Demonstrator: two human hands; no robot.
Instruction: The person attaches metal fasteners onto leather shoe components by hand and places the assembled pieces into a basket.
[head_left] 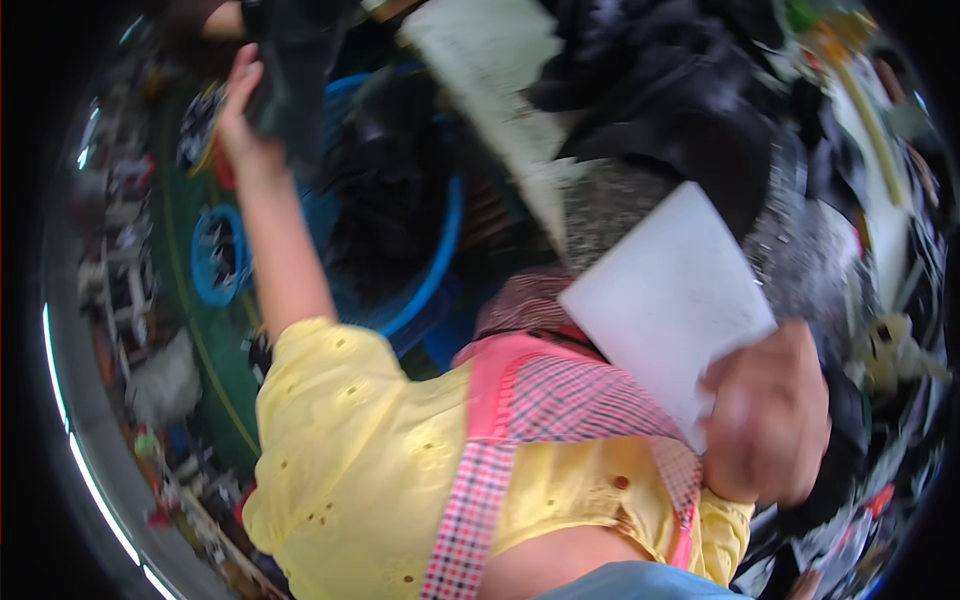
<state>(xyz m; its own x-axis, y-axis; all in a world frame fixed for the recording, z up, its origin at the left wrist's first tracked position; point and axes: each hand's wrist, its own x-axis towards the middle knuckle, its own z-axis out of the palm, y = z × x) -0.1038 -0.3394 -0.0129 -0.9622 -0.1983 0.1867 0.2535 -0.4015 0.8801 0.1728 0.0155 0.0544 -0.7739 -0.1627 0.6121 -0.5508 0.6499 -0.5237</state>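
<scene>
My left arm reaches out to the upper left. At its end, my left hand [242, 115] has its fingers stretched out along a dark, smooth sheet-like piece [305, 85]; whether it presses on the piece is unclear. On the other side, my right hand [765, 420] is smeared by motion at the lower corner of a white flat board [675, 290]. Its fingers look curled, but their grip is hidden in the blur. The board lies tilted beside my pink checked apron [590, 395], over a grey speckled surface [615, 205].
Between my arm and a white tabletop [490, 80] stands a large blue tub [450, 235] with dark material inside. A smaller blue basket [200, 265] sits on the green floor [185, 345]. Dark pieces [690, 110] are heaped at the upper right. Another person's arm [225, 20] shows at the top.
</scene>
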